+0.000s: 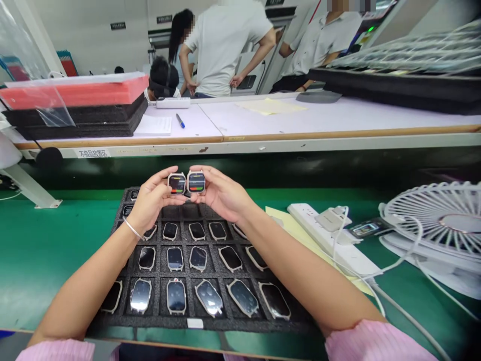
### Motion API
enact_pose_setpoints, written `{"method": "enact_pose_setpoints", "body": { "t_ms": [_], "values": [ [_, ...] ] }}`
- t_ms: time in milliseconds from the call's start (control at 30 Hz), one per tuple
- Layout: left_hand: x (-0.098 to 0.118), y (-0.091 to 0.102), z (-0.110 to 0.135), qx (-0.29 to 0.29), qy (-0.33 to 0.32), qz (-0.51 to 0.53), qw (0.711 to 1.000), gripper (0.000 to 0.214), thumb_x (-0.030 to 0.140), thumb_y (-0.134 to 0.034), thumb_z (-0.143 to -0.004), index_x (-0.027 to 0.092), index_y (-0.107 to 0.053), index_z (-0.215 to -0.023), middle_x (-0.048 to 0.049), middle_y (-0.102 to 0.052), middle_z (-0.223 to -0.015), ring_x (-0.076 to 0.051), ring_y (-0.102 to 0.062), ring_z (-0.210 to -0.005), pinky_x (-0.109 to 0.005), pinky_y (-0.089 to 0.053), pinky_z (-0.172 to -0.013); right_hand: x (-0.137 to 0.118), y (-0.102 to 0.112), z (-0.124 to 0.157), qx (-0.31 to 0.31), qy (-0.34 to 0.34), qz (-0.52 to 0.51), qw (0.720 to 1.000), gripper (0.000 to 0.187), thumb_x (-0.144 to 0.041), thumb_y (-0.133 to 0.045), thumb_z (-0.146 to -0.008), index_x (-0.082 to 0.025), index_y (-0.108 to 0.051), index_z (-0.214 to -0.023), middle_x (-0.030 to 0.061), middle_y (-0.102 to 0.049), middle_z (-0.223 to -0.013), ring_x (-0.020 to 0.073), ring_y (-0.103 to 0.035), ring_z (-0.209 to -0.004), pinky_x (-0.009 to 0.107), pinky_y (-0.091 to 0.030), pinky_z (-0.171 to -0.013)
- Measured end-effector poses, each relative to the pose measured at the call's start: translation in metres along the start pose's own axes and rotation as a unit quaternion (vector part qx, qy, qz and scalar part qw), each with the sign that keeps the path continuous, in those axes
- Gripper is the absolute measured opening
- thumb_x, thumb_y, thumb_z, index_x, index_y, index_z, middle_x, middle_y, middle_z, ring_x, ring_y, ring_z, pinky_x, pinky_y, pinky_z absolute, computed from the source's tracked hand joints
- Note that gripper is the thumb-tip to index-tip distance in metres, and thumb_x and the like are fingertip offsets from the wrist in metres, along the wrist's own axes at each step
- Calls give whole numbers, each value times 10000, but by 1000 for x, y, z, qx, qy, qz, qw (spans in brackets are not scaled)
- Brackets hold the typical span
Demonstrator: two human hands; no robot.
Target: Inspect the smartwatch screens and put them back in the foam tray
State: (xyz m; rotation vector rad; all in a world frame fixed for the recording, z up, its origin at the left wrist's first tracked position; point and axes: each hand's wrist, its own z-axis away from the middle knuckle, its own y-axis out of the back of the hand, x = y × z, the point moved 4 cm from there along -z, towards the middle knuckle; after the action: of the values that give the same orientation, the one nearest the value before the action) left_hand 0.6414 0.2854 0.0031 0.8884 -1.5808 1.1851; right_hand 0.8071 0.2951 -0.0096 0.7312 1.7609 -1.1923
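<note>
My left hand (153, 196) grips a smartwatch case (177, 183) with its screen lit, the thumb at its lower left edge. Close beside it, a second lit smartwatch case (196, 182) is held in the fingers of my right hand (222, 194). Both screens face me and show red and green patches at the bottom; the text is too small to read. Below both hands lies a black foam tray (150, 322) whose compartments hold several dark-screened watch cases (175, 296). My forearms cover parts of the tray's sides.
To the right are a white power strip (334, 240) with cables, a yellow sheet (278, 214) and a white fan (439, 225). A raised shelf (240, 131) bears pink and black foam (75, 95), a pen (180, 121) and black trays (394, 87). Several people stand behind it.
</note>
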Motion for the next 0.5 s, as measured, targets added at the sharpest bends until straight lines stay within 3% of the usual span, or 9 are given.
{"method": "enact_pose_setpoints", "body": {
  "t_ms": [267,500],
  "values": [
    [88,-32,-20,-32,-187,-53,980,708,29,-596,-658,204,-559,-1343,-21,-688,-1048,-91,-705,-722,-240,-619,-739,-93,-39,-31,-64,140,70,986,101,-304,-530,-1004,-236,-567,-1068,-12,-660,-780,119,-632,-548,227,-484,-512],
    [131,-49,-28,-30,-280,-91,955,698,62,-663,-679,232,-560,-1349,-6,-680,-995,-84,-684,-702,-235,-595,-730,-143,-64,-32,-85,175,78,978,200,-369,-566,-966,-202,-571,-1076,26,-650,-845,138,-617,-581,284,-534,-566]
  ]
}}
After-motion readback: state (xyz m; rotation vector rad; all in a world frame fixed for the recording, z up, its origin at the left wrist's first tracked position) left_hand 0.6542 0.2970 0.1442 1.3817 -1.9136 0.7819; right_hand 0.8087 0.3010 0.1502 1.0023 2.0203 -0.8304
